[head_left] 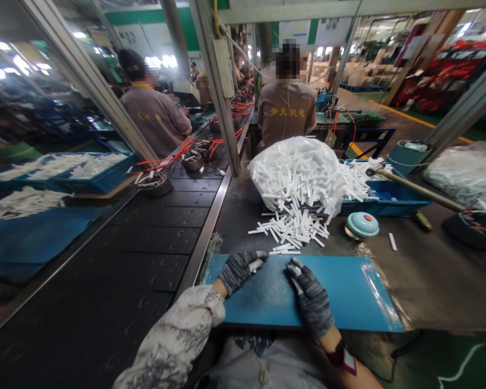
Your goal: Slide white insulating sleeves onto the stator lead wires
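Observation:
My left hand (241, 270), in a dark grey striped glove with pale fingertips, rests over the left part of a blue mat (348, 292). Its fingers point right, and the thumb stands a little apart from them. Opposite it, my right hand (312, 300), gloved alike, lies over the mat with fingers slightly bent and pointing forward. Bare mat shows between the two hands. Small pale patches by both thumbs could be glove tips or white pieces; I cannot tell. Just beyond the fingertips lies a loose pile of short white tubes (295, 229).
Tubes spill from a clear plastic bag (267, 162) beside a blue tray (405, 202). A light blue round-lidded container (362, 225) stands right of the pile. To the left runs a dark conveyor (154, 254) carrying round bowls (156, 186) of parts. Two people sit further ahead.

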Action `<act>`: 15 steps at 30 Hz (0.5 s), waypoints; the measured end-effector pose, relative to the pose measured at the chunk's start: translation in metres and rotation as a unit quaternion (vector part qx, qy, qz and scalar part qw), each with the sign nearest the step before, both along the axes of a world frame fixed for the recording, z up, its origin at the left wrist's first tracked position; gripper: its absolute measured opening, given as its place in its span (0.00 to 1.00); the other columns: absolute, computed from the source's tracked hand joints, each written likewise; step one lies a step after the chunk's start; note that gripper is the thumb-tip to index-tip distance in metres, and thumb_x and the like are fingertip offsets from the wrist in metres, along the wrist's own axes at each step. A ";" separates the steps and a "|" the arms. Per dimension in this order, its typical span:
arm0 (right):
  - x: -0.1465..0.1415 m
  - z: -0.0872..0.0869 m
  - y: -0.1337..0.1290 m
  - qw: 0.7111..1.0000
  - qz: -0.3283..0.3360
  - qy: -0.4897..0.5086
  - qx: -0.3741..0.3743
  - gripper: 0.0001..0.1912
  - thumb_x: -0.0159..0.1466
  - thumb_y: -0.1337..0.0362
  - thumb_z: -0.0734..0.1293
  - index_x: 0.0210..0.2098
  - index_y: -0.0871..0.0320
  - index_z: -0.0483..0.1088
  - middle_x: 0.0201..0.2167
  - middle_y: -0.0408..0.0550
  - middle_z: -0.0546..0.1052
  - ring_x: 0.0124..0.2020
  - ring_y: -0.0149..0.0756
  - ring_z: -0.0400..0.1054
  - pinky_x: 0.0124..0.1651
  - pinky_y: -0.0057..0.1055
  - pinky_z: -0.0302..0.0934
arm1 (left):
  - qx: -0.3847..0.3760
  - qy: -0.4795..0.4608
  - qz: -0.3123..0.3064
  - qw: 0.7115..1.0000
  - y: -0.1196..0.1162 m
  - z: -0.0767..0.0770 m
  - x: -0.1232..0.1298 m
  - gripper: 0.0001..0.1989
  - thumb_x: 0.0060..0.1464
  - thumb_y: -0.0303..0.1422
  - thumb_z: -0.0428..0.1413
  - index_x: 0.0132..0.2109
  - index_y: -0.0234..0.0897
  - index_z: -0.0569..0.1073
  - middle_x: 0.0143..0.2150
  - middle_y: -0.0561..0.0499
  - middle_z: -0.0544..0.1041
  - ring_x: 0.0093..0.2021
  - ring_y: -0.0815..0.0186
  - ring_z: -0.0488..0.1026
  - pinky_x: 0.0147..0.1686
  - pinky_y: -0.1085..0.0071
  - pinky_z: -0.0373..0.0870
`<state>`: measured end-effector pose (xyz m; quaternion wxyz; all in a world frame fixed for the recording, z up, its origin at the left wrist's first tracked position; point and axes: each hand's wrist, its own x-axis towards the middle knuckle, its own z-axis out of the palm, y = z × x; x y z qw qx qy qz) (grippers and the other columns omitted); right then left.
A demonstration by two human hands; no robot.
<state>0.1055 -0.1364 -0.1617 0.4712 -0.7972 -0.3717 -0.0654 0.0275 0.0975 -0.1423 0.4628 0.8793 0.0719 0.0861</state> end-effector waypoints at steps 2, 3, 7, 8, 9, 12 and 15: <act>0.000 0.001 0.000 1.000 0.003 0.009 0.000 0.16 0.69 0.64 0.60 0.51 0.52 0.76 0.54 0.50 0.76 0.52 0.38 0.73 0.56 0.34 0.68 | 0.009 0.010 -0.015 1.000 0.001 0.000 0.000 0.15 0.59 0.38 0.55 0.50 0.43 0.78 0.47 0.52 0.81 0.46 0.65 0.78 0.51 0.71 0.71; 0.000 0.001 0.000 1.000 0.004 0.013 -0.001 0.16 0.69 0.64 0.60 0.50 0.52 0.76 0.54 0.49 0.76 0.52 0.38 0.74 0.56 0.34 0.68 | 0.012 0.013 -0.021 1.000 0.001 0.000 0.000 0.14 0.58 0.38 0.56 0.49 0.43 0.79 0.47 0.52 0.82 0.47 0.65 0.78 0.51 0.71 0.71; 0.001 -0.001 0.000 1.000 0.009 0.012 0.008 0.16 0.69 0.64 0.60 0.50 0.52 0.76 0.52 0.49 0.77 0.50 0.38 0.74 0.57 0.35 0.68 | 0.010 0.018 -0.019 1.000 0.002 0.001 0.000 0.14 0.58 0.37 0.56 0.49 0.42 0.79 0.46 0.52 0.82 0.45 0.65 0.78 0.50 0.73 0.71; 0.001 -0.002 0.000 1.000 0.008 0.008 0.012 0.16 0.69 0.64 0.60 0.50 0.52 0.76 0.51 0.49 0.78 0.50 0.38 0.74 0.56 0.35 0.68 | 0.006 0.021 -0.015 1.000 0.002 0.002 0.000 0.14 0.57 0.37 0.57 0.49 0.42 0.79 0.46 0.52 0.82 0.45 0.65 0.79 0.50 0.73 0.71; 0.002 -0.003 0.000 1.000 0.006 0.004 0.016 0.16 0.69 0.65 0.60 0.50 0.53 0.76 0.50 0.49 0.78 0.50 0.38 0.74 0.56 0.35 0.68 | 0.003 0.026 -0.011 1.000 0.001 0.003 0.000 0.14 0.57 0.37 0.57 0.48 0.42 0.80 0.45 0.53 0.82 0.45 0.66 0.79 0.49 0.73 0.71; 0.002 -0.004 -0.001 1.000 0.005 0.003 0.018 0.16 0.69 0.64 0.59 0.50 0.53 0.76 0.49 0.48 0.79 0.50 0.38 0.74 0.56 0.36 0.69 | -0.012 0.035 -0.001 0.999 0.000 0.006 -0.001 0.12 0.55 0.36 0.59 0.46 0.42 0.80 0.44 0.53 0.82 0.44 0.66 0.79 0.47 0.74 0.71; 0.002 -0.005 -0.003 1.000 0.004 0.018 0.013 0.16 0.70 0.62 0.60 0.51 0.52 0.76 0.49 0.48 0.79 0.50 0.38 0.74 0.57 0.37 0.68 | -0.030 0.044 0.005 0.999 -0.001 0.009 -0.001 0.10 0.55 0.36 0.59 0.43 0.40 0.81 0.38 0.53 0.83 0.38 0.67 0.79 0.42 0.75 0.72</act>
